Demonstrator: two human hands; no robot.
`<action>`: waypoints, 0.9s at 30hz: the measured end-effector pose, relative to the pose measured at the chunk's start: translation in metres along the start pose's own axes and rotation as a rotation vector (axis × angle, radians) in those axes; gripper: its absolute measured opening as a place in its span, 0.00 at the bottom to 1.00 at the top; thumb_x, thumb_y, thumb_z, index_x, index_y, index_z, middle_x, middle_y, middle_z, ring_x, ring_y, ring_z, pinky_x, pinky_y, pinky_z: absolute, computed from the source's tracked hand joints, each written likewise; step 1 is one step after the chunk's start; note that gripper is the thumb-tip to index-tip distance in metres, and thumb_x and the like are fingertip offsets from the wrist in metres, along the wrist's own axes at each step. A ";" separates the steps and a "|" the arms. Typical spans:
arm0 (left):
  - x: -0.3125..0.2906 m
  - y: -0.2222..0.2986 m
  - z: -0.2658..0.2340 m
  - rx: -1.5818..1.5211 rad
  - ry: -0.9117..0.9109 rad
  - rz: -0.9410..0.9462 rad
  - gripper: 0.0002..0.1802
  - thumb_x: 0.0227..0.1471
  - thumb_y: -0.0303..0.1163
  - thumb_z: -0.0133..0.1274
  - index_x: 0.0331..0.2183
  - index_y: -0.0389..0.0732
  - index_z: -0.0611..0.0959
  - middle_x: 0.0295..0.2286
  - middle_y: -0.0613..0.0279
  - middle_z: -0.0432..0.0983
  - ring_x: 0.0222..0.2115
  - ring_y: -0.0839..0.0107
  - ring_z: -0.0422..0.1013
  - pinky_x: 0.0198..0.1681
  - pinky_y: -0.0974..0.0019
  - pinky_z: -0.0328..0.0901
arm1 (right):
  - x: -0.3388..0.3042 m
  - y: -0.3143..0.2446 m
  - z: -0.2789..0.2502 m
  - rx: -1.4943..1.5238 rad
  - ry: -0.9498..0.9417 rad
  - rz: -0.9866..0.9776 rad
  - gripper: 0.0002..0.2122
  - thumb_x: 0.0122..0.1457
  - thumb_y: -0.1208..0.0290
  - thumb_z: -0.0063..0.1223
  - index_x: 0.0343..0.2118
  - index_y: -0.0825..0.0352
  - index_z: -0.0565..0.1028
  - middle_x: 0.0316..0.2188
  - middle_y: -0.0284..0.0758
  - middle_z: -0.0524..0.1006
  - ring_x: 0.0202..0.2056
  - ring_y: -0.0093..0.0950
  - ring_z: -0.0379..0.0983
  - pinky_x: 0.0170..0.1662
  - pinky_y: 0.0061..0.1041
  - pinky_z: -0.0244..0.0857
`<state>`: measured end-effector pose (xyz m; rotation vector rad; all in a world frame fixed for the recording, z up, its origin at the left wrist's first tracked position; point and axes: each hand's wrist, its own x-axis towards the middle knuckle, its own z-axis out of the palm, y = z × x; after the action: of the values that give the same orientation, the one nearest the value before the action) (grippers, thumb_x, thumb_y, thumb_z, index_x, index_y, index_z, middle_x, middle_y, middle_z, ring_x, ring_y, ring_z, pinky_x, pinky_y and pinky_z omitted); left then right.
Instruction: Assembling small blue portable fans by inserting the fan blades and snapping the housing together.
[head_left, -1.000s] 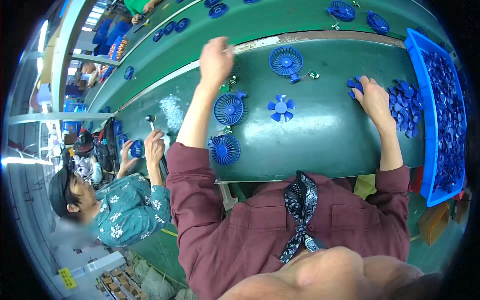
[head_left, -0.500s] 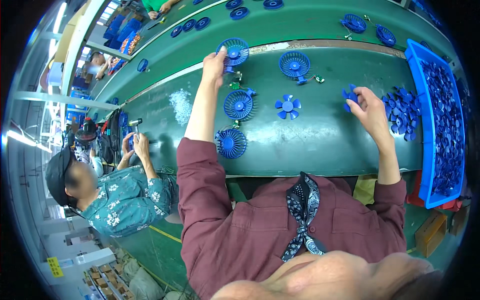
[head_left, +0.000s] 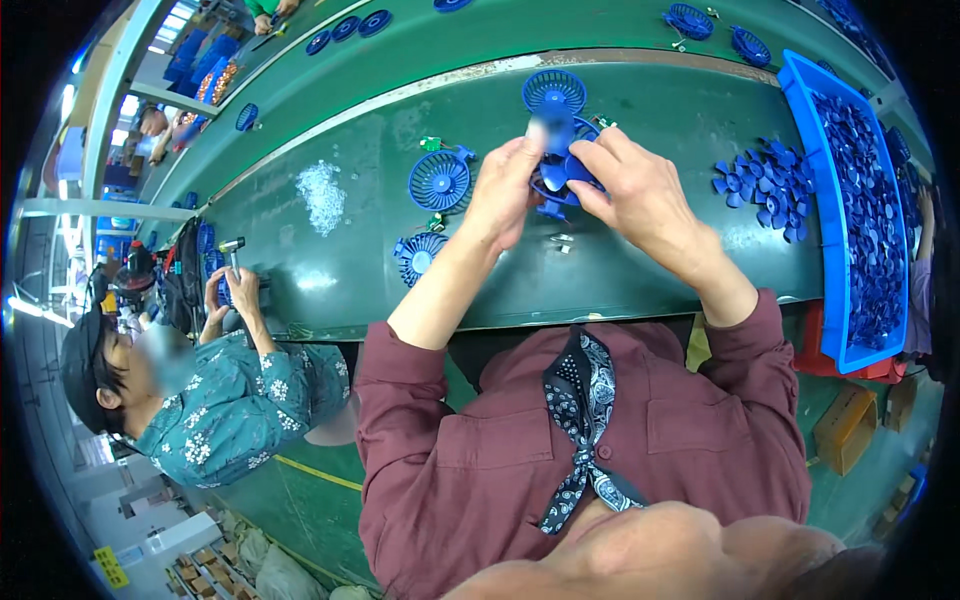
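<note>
While both hands meet above the bench [head_left: 640, 270], the fan part [head_left: 562, 172] sits between them, pinched from the left by the left hand [head_left: 510, 190] and from the right by the right hand [head_left: 640, 190]. Each grip is closed on it. Loose grilles [head_left: 440, 180] lie just left; the bin [head_left: 800, 200] is far right.
</note>
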<state>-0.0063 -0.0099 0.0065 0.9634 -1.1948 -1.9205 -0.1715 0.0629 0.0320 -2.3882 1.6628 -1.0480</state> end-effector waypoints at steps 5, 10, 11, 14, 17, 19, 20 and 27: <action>-0.016 -0.012 0.006 0.021 -0.028 0.039 0.15 0.56 0.40 0.53 0.37 0.38 0.76 0.29 0.70 0.73 0.26 0.83 0.67 0.27 0.76 0.63 | -0.001 -0.003 0.013 -0.035 -0.045 0.028 0.13 0.47 0.71 0.59 0.35 0.65 0.69 0.29 0.39 0.67 0.31 0.39 0.71 0.28 0.37 0.66; -0.026 -0.016 -0.002 0.154 0.057 0.171 0.15 0.52 0.30 0.56 0.39 0.31 0.75 0.30 0.63 0.75 0.31 0.81 0.70 0.35 0.74 0.68 | -0.010 -0.003 0.017 0.052 0.111 -0.034 0.17 0.46 0.70 0.62 0.40 0.66 0.71 0.32 0.40 0.70 0.33 0.39 0.71 0.31 0.34 0.68; -0.031 -0.014 -0.004 0.300 0.063 0.190 0.14 0.51 0.30 0.56 0.39 0.31 0.75 0.30 0.62 0.76 0.31 0.81 0.69 0.34 0.75 0.67 | -0.014 -0.001 0.016 0.083 0.241 -0.088 0.19 0.46 0.70 0.62 0.42 0.66 0.72 0.34 0.41 0.71 0.34 0.39 0.71 0.32 0.32 0.68; -0.042 -0.019 -0.005 0.435 -0.022 0.253 0.15 0.51 0.30 0.56 0.40 0.33 0.76 0.31 0.64 0.76 0.31 0.80 0.69 0.37 0.72 0.66 | -0.024 0.010 0.008 0.238 0.094 0.009 0.21 0.45 0.67 0.65 0.42 0.69 0.72 0.36 0.41 0.73 0.36 0.39 0.71 0.33 0.29 0.68; -0.044 -0.028 0.001 0.671 -0.066 0.278 0.17 0.49 0.34 0.58 0.39 0.33 0.76 0.28 0.60 0.76 0.30 0.78 0.69 0.35 0.69 0.66 | -0.038 0.022 0.016 0.518 -0.203 0.306 0.19 0.46 0.67 0.65 0.38 0.70 0.73 0.28 0.40 0.74 0.31 0.32 0.71 0.32 0.30 0.65; -0.039 -0.032 0.004 0.666 -0.100 0.206 0.17 0.49 0.34 0.57 0.39 0.34 0.76 0.27 0.58 0.76 0.29 0.77 0.70 0.35 0.68 0.66 | -0.047 0.032 0.022 0.673 -0.313 0.505 0.16 0.46 0.65 0.66 0.32 0.70 0.73 0.21 0.38 0.72 0.25 0.27 0.68 0.29 0.31 0.61; -0.032 -0.031 0.006 0.763 -0.123 0.167 0.17 0.49 0.35 0.57 0.39 0.34 0.76 0.27 0.58 0.76 0.29 0.77 0.70 0.35 0.68 0.66 | -0.049 0.039 0.025 0.672 -0.302 0.523 0.16 0.46 0.65 0.66 0.32 0.70 0.73 0.21 0.38 0.72 0.25 0.27 0.68 0.29 0.31 0.61; 0.079 0.010 -0.010 0.910 0.131 0.399 0.22 0.50 0.36 0.57 0.44 0.32 0.74 0.29 0.56 0.77 0.29 0.69 0.73 0.33 0.66 0.68 | -0.009 0.137 -0.005 0.512 -0.080 0.635 0.19 0.47 0.56 0.64 0.26 0.72 0.74 0.20 0.32 0.74 0.21 0.20 0.66 0.24 0.23 0.61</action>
<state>-0.0363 -0.0832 -0.0060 1.1362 -2.0476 -0.9507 -0.2874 0.0147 -0.0241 -1.4289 1.6813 -1.0597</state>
